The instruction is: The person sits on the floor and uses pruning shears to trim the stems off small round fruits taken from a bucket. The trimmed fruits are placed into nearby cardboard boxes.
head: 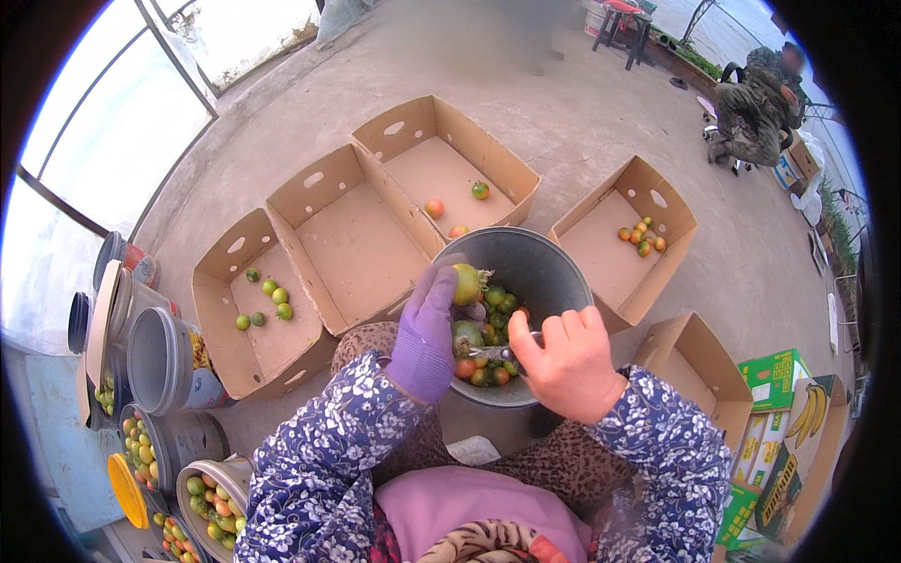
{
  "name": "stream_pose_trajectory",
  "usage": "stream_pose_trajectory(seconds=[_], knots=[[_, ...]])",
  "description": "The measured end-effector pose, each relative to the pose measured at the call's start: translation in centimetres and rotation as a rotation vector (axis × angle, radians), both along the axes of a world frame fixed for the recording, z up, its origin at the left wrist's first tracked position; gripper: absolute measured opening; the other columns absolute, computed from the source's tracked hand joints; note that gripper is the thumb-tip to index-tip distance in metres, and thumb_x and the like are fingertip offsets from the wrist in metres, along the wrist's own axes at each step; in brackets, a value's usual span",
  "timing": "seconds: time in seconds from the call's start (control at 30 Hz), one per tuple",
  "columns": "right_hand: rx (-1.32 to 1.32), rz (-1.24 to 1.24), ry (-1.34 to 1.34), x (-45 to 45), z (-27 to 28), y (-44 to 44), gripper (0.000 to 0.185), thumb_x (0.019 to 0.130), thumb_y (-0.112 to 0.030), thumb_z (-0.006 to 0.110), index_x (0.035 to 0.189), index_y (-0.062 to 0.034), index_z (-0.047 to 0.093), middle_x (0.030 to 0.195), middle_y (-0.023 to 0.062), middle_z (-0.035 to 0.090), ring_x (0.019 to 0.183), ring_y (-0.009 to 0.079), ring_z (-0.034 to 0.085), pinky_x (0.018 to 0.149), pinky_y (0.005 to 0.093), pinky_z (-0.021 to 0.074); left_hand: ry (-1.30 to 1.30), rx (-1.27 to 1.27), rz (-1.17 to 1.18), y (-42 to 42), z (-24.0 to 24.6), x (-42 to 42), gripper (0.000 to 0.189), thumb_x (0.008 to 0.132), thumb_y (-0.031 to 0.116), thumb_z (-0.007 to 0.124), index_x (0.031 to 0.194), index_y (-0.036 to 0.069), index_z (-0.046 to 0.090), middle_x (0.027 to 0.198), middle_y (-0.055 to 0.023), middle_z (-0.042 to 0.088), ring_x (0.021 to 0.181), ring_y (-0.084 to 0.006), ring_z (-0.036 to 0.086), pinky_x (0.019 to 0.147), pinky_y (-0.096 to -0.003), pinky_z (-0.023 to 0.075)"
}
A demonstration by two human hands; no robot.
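My left hand, in a purple knit glove, holds green tomatoes over a dark bucket. One larger tomato with a dried stem sits at the fingertips. Another green tomato lies lower, by the palm. In my bare right hand is a pair of small metal snips, the blades pointing left at that lower tomato's stem end. Whether the blades touch the stem, I cannot tell. Inside the bucket, between my knees, are several green and orange tomatoes, partly hidden by my hands.
Cardboard boxes surround the bucket: a left one with green tomatoes, a middle one, a far one and a right one with orange-green tomatoes. Tomato-filled buckets stand at left, banana cartons at right. A person sits far right.
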State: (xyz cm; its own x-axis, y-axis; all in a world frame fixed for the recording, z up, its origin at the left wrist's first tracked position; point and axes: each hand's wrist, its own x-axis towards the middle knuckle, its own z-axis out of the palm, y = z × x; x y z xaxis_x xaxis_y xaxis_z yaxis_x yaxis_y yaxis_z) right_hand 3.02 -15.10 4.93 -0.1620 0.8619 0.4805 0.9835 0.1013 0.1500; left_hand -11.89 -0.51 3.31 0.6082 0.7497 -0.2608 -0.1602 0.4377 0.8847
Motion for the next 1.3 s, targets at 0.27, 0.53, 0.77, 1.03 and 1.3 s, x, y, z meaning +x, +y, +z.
stream_pose_trajectory(seconds=[0.27,0.53,0.77,1.03,1.3], knots=[[-0.068,-0.062,-0.094,0.1,-0.7,-0.2,0.045,0.079,-0.015,0.066,0.122,-0.0042,0.070,0.073,0.0064,0.047,0.069,0.0245,0.051,0.069,0.0417,0.0394,0.058,-0.039,0.045,-0.2,-1.3,0.8,0.040,0.112,0.034,0.049,0.138,0.006,0.059,0.108,-0.0087,0.064,0.085,-0.0155,0.065,0.071,-0.0309,0.0587],[-0.068,-0.055,-0.023,0.4,-0.7,-0.3,0.042,0.080,-0.019,0.068,0.119,-0.0044,0.070,0.074,0.0075,0.050,0.069,0.0256,0.052,0.069,0.0433,0.0394,0.051,0.033,0.022,-0.3,-1.4,0.9,0.042,0.111,0.034,0.049,0.139,0.003,0.059,0.112,-0.0100,0.065,0.086,-0.0169,0.065,0.079,-0.0310,0.0554],[-0.087,-0.058,-0.072,0.9,-1.1,-0.3,0.041,0.081,-0.020,0.068,0.119,-0.0045,0.070,0.073,0.0075,0.050,0.068,0.0255,0.051,0.068,0.0428,0.0376,0.054,0.116,0.032,-0.6,-1.9,1.4,0.042,0.112,0.032,0.048,0.140,0.002,0.057,0.114,-0.0107,0.064,0.088,-0.0173,0.064,0.081,-0.0319,0.0550],[-0.095,-0.051,-0.048,0.6,-1.0,-0.4,0.043,0.081,-0.024,0.069,0.120,-0.0042,0.070,0.074,0.0077,0.052,0.068,0.0255,0.052,0.068,0.0426,0.0375,0.087,0.085,0.035,-0.7,-1.5,1.2,0.041,0.112,0.031,0.047,0.141,0.004,0.056,0.116,-0.0095,0.063,0.089,-0.0163,0.064,0.082,-0.0316,0.0548],[-0.115,-0.098,-0.030,0.7,-1.4,-0.6,0.058,0.072,-0.030,0.080,0.123,-0.0042,0.067,0.079,0.0088,0.052,0.073,0.0271,0.054,0.073,0.0447,0.0404,0.059,0.094,0.048,-0.8,-1.8,1.3,0.041,0.112,0.031,0.047,0.140,0.004,0.057,0.112,-0.0093,0.064,0.087,-0.0157,0.063,0.080,-0.0305,0.0542]])
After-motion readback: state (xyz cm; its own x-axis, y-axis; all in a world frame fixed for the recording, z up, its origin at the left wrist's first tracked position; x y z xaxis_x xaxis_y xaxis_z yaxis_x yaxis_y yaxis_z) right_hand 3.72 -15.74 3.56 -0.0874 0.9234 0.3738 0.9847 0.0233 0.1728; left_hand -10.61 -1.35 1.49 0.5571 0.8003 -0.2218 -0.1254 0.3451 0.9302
